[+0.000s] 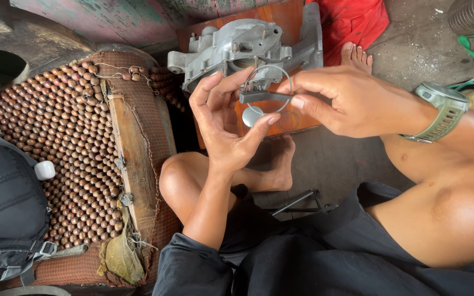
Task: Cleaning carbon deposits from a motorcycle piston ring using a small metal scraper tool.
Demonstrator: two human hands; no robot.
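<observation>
Mid-fit: left hand (223, 123) and right hand (346, 101) fingers pinch thin wire ring (268, 89) onto small grey bar (264, 97). Next needs steady alignment.

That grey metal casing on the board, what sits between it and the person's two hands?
In the head view, a thin wire ring on a small dark bar, pinched by the left hand and right hand, crosses in front of the casing.

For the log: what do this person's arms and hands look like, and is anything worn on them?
Both arms are bare, with no sleeves and no gloves. The left hand carries no ring or band that shows. The right hand has a chunky wristwatch at the wrist, with a pale grey-green case and a ribbed strap of the same colour.
</observation>
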